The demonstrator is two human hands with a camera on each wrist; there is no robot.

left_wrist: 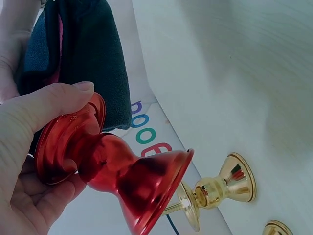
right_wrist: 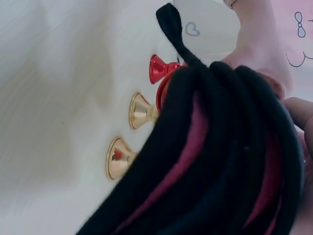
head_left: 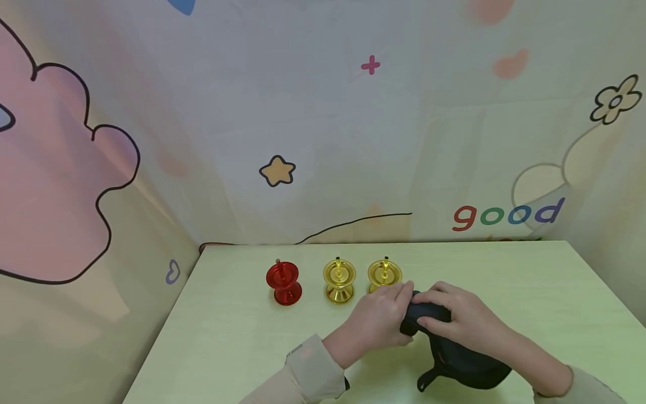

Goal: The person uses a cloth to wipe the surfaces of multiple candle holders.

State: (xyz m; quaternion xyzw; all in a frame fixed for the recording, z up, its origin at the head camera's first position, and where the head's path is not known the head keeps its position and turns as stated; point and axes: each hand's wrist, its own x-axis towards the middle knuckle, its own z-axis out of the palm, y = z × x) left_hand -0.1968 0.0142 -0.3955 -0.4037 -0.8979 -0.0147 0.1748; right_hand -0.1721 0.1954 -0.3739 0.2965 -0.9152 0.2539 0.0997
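Note:
My left hand (head_left: 379, 317) grips a shiny red candle holder (left_wrist: 108, 159) by its wide dish end, thumb over the rim; the holder lies tilted on its side in the air. In the head view the hand and cloth hide it. A dark folded cloth with pink between its folds (right_wrist: 220, 156) is held in my right hand (head_left: 466, 320), the cloth's upper part against the left hand and the holder. From the cloth a small loop (head_left: 428, 380) hangs down. Behind the left hand stands a gold candle holder (head_left: 386, 272), partly covered.
On the pale table (head_left: 212, 348), a second red candle holder (head_left: 285, 289) stands upright at the left of the row. Another gold candle holder (head_left: 340, 287) stands in the middle. A printed cloth backdrop (head_left: 323, 123) rises behind the table's far edge.

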